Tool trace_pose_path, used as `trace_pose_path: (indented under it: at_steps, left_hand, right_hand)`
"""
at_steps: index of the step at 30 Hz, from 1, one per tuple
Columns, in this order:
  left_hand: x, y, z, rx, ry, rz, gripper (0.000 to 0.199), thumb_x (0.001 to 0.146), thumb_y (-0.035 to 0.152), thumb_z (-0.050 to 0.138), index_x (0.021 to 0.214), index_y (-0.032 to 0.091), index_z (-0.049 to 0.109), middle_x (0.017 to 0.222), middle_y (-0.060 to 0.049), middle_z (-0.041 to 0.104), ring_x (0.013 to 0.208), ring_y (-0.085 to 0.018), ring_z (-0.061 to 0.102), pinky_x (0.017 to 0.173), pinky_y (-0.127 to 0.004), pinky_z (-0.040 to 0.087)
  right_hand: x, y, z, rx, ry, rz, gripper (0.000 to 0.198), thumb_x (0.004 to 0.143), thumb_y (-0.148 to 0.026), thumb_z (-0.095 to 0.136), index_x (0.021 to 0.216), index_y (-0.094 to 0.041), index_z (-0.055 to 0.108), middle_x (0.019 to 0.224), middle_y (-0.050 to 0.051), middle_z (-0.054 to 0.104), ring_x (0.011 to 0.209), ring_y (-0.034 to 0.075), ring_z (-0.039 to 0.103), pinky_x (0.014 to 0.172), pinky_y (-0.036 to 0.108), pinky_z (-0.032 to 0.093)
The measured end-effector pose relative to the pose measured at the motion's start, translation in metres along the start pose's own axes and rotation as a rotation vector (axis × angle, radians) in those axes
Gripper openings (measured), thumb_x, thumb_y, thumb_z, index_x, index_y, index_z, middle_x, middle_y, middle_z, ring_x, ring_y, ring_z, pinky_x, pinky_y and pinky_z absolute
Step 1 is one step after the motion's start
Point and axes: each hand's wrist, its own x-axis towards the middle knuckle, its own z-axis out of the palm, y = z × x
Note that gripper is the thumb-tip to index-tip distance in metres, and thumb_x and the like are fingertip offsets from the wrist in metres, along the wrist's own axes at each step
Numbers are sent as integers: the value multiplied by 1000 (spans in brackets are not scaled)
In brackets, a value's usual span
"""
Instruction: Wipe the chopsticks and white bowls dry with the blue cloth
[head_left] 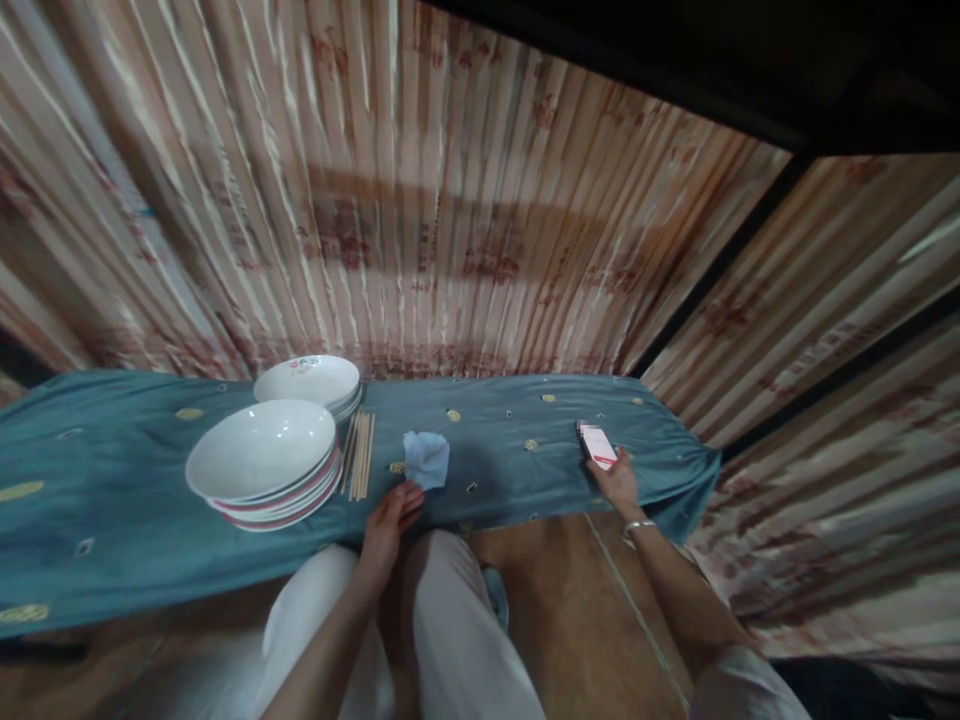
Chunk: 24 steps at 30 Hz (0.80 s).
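On the table's right part, my right hand (619,484) is closed on the near end of a phone (598,446) whose screen is lit white with a red band. My left hand (393,510) rests at the table's front edge, fingers loosely stretched out and nothing seen in them. Its fingertips reach the near edge of a crumpled light-blue cloth (426,458); whether they press on it I cannot tell. Left of the cloth lie several wooden chopsticks (361,456), side by side. Beside them stands a stack of white bowls (262,450) with red-edged ones lower down.
A second stack of white bowls (307,380) stands behind the first. A teal patterned tablecloth (510,480) covers the long, narrow table. Pleated, printed curtains (450,240) hang close behind it and at the right. My knees (450,590) are at the front edge.
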Motion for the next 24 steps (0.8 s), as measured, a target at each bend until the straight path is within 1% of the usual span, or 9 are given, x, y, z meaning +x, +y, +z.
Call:
trace_pose_path:
  at_steps: [4, 8, 13, 14, 16, 17, 20, 24]
  left_hand:
    - [-1, 0, -1, 36, 4, 27, 71, 54, 67, 72, 101, 13, 66, 100, -15, 73, 99, -32, 68, 92, -50, 49]
    - [0, 0, -3, 49, 16, 49, 71, 54, 66, 73, 100, 13, 66, 100, -14, 73, 97, -32, 68, 91, -49, 51]
    - [4, -2, -6, 53, 54, 64, 69, 56, 66, 71, 101, 12, 66, 98, -16, 73, 95, -33, 68, 86, -47, 54]
    - [5, -2, -6, 55, 58, 63, 68, 57, 65, 71, 101, 13, 66, 98, -15, 73, 95, -33, 68, 86, -47, 54]
    - [4, 0, -6, 53, 59, 55, 65, 59, 64, 70, 100, 14, 67, 96, -15, 74, 94, -32, 69, 87, -46, 54]
    - [3, 1, -5, 49, 59, 50, 65, 59, 64, 70, 100, 14, 67, 96, -15, 74, 94, -32, 69, 87, -45, 54]
    - [-1, 5, -4, 33, 60, 31, 65, 56, 64, 72, 98, 15, 68, 96, -14, 74, 93, -32, 69, 85, -44, 55]
    - [-4, 7, -5, 31, 67, 30, 67, 55, 65, 73, 98, 14, 69, 94, -13, 75, 91, -30, 70, 85, -44, 54]
  right_hand:
    - [21, 22, -10, -112, -12, 22, 80, 71, -42, 60, 134, 0, 34, 129, 30, 54, 120, 35, 55, 94, 40, 46]
    - [40, 39, -16, -148, -35, 72, 82, 71, -42, 61, 134, 2, 34, 123, 30, 58, 115, 35, 58, 91, 39, 47]
    - [62, 53, -24, -166, -86, 124, 83, 71, -40, 63, 135, 3, 34, 127, 31, 55, 120, 34, 55, 93, 38, 46]
    - [65, 55, -25, -165, -104, 134, 83, 71, -40, 64, 135, 3, 33, 127, 30, 56, 119, 34, 56, 93, 38, 47]
    - [73, 59, -29, -166, -143, 166, 85, 71, -40, 64, 134, 6, 32, 120, 33, 59, 113, 38, 59, 89, 41, 48]
    - [77, 61, -30, -168, -154, 173, 86, 72, -41, 64, 134, 8, 31, 120, 34, 58, 113, 38, 59, 89, 42, 48]
    - [90, 70, -34, -189, -209, 278, 84, 72, -42, 65, 134, 5, 32, 122, 34, 56, 112, 40, 60, 88, 43, 49]
    - [102, 83, -36, -194, -211, 334, 86, 69, -40, 68, 133, 6, 33, 121, 36, 56, 116, 43, 57, 92, 45, 48]
